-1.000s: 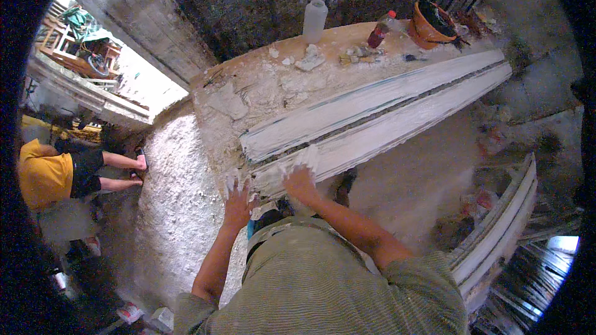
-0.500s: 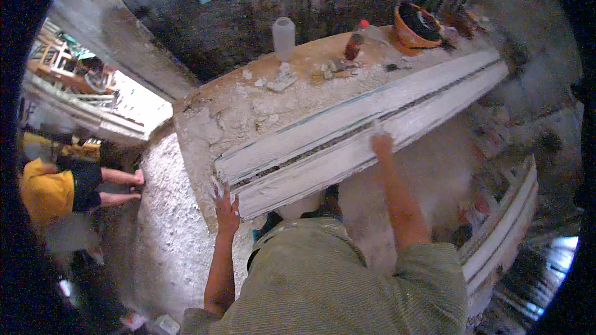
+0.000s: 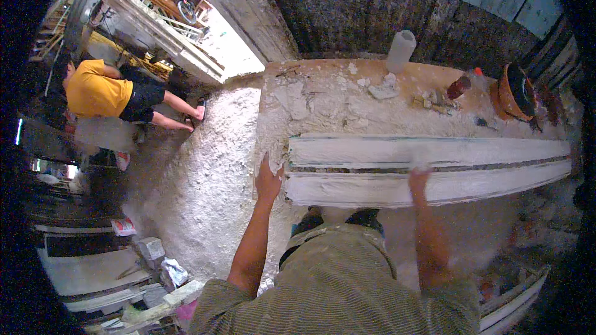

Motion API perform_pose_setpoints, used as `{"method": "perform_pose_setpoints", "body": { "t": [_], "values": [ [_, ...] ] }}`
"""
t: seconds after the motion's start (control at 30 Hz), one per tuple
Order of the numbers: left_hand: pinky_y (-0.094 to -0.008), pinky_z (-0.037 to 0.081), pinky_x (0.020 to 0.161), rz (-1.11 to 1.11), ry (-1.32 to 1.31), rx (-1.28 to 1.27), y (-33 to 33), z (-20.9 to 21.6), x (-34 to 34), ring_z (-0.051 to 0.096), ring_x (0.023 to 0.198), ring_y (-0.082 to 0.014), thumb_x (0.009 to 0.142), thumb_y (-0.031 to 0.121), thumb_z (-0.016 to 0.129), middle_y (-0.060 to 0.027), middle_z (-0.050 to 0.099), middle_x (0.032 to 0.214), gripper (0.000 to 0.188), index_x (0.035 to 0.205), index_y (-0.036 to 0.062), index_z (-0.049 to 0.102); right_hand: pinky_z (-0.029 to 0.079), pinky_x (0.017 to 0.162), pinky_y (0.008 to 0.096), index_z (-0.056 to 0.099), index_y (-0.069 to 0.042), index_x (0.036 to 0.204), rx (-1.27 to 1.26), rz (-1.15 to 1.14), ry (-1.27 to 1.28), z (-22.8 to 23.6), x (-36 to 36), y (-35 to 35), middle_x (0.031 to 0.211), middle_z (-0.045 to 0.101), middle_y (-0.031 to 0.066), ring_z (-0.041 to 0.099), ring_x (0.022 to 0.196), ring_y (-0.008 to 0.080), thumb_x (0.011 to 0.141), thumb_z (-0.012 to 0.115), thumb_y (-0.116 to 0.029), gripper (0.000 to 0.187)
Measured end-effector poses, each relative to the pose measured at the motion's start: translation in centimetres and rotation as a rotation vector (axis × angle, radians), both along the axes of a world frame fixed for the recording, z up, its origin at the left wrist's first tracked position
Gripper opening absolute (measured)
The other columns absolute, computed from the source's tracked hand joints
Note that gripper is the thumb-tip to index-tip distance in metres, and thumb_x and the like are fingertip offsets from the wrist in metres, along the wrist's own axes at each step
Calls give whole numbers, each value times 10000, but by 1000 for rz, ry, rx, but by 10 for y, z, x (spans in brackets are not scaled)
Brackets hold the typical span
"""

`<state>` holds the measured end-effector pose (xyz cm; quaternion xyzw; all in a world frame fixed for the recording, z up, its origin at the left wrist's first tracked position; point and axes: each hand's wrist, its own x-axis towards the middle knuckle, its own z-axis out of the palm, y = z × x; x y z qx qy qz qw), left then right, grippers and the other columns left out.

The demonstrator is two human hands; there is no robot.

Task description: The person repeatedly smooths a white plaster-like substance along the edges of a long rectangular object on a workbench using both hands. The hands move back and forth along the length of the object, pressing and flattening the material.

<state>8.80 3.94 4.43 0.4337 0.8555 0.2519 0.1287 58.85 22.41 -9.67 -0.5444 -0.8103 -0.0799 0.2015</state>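
Note:
Two long white strips, which look like plaster moulding, lie side by side with a dark, rough groove between them. My left hand is at their left end, fingers apart, with its fingertips beside the end edge. Over the near strip, left of its middle, is my right hand, its fingers closed. A pale, smeared shape shows at its fingertips; motion blur hides what it is. The strips rest along the front of a worktable coated in white, crusty residue.
Behind the strips stand a frosted plastic container, a dark red bottle and an orange bucket. White lumps lie nearby. At left, a person in a yellow shirt is by a whitened floor. More strips lie lower right.
The view has swung leftward, so the strips now run nearly level across it. My left hand remains at their left end; my right hand is still over the near strip, blurred.

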Motion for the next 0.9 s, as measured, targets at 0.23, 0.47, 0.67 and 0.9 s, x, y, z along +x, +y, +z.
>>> {"method": "perform_pose_setpoints", "body": {
  "t": [0.23,0.47,0.67,0.9],
  "values": [
    [-476,469,1057,-31,-365,-284,11,-19,-59,581,1270,-409,891,329,757,-245,629,1335,633,1432,85,539,500,978,546,647,-108,1335,-579,533,503,114,-291,-51,1404,589,232,601,1160,457,928,672,-294,448],
    [-463,483,1031,-185,-297,-177,14,-26,-78,632,1196,-388,885,293,760,-219,692,1222,502,1308,56,627,491,951,550,663,-101,1229,-700,454,51,111,-396,-56,1198,632,229,601,1094,449,854,744,-357,461],
    [-416,503,995,-338,-605,-46,22,1,-79,670,1148,-319,892,211,759,-171,718,1195,461,1303,46,630,447,1048,561,633,-111,1304,-389,172,22,100,-338,-69,1336,581,211,530,1240,445,878,733,-254,461],
    [-383,508,993,-318,-787,-78,29,-28,-88,669,1137,-281,871,166,771,-159,712,1217,483,1312,36,625,449,1038,570,624,-157,1344,-725,305,136,110,-338,-76,1399,550,223,524,1256,462,860,743,-270,511]
  ]
}}
